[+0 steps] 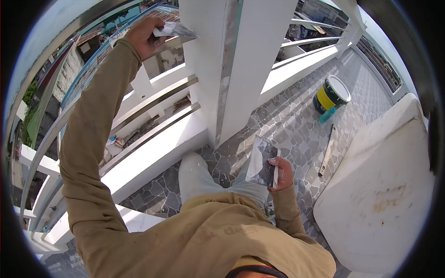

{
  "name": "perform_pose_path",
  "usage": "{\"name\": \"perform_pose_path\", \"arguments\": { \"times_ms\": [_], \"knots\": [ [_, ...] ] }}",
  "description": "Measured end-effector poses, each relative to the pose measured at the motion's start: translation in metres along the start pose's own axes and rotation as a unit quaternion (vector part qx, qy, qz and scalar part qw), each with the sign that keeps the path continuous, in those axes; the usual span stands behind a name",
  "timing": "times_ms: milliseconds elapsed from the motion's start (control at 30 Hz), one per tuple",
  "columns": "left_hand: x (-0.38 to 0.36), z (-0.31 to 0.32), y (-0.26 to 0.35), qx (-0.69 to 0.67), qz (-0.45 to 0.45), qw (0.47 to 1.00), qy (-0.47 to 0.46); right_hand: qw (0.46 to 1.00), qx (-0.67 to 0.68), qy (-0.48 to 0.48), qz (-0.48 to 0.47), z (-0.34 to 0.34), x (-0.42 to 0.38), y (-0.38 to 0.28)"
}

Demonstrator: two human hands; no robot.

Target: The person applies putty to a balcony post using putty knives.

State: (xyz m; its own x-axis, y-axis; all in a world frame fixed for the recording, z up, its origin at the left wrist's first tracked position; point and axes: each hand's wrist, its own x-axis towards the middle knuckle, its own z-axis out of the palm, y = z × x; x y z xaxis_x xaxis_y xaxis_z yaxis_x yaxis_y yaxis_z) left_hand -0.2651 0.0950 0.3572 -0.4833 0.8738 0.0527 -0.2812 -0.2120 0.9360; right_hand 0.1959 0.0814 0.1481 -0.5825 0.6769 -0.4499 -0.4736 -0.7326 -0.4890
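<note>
My left hand (144, 37) is raised at the upper left, its fingers wrapped round a putty knife (175, 30) with a broad, whitish-smeared blade. The blade's tip is at the edge of the white column (202, 60). Lower down, in front of my body, my right hand (282, 173) grips a flat metal plate (263, 162) with white paste on its left part. My right thumb lies on the plate's face. A grey vertical strip (227, 69) runs down the column's corner.
A black and yellow bucket (331, 94) with a white lid stands on the stone-patterned floor (289, 120), a teal object (327, 115) beside it. A level (328, 150) lies near a large white board (375, 194). Metal railings (155, 102) flank the column above a low wall.
</note>
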Motion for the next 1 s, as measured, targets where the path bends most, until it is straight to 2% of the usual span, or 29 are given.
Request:
{"name": "perform_pose_path", "arguments": {
  "times_ms": [33,100,233,400,633,800,900,933,967,1000],
  "knots": [
    [0.004,0.003,-0.002,0.004,-0.002,1.000,-0.005,1.000,0.006,0.001,-0.003,0.004,-0.004,-0.001],
    [0.013,0.009,-0.004,0.028,-0.029,0.997,0.060,1.000,-0.019,-0.001,-0.007,0.009,-0.010,-0.004],
    [0.018,0.014,-0.006,0.029,-0.013,0.999,0.036,1.000,-0.004,0.017,-0.012,-0.012,-0.006,-0.006],
    [0.025,0.024,-0.003,0.071,-0.034,0.995,0.062,0.999,0.019,0.016,-0.035,-0.039,0.004,-0.010],
    [0.026,0.039,0.000,0.112,-0.029,0.990,0.078,1.000,0.018,0.011,-0.021,-0.031,0.001,-0.015],
    [0.030,0.058,0.008,0.179,0.005,0.982,0.064,0.998,0.035,0.039,-0.043,-0.052,0.013,-0.009],
    [0.036,0.072,0.011,0.215,0.032,0.975,0.045,0.999,0.045,0.018,-0.022,-0.029,-0.003,-0.015],
    [0.040,0.067,0.013,0.204,0.028,0.978,0.016,0.999,0.041,0.016,-0.021,-0.030,-0.002,-0.014],
    [0.044,0.058,0.014,0.201,0.031,0.979,0.020,0.999,0.038,0.012,-0.028,-0.033,0.000,-0.013],
    [0.046,0.045,0.013,0.139,0.062,0.988,0.035,0.999,0.036,0.009,-0.035,-0.035,0.001,-0.012]
  ]
}}
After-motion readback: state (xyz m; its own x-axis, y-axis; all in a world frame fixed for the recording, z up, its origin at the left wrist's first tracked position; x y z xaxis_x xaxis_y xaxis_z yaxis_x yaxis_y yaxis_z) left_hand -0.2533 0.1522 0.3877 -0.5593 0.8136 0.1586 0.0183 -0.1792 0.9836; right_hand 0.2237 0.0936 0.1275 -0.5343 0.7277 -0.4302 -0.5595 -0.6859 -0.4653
